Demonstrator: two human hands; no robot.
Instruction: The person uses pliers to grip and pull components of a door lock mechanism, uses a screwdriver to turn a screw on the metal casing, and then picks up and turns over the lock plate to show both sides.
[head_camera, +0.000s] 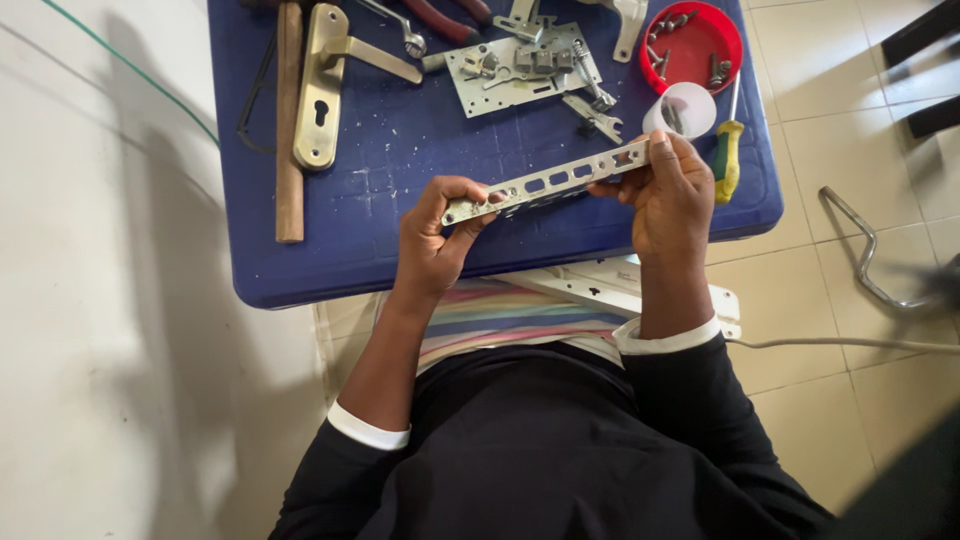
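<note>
black sleeves fill the lower frame, while the left hand and right hand pinch a slotted metal strip (fingers curled round each end) over the blue table.

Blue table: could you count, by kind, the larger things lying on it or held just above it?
On the blue table:
Perforated metal strip, held by the left hand and right hand: 1
Brass door handle plate: 1
Wooden-handled hammer: 1
Lock case: 1
Red lid with screws: 1
Screwdriver: 1
Total: 6
</note>
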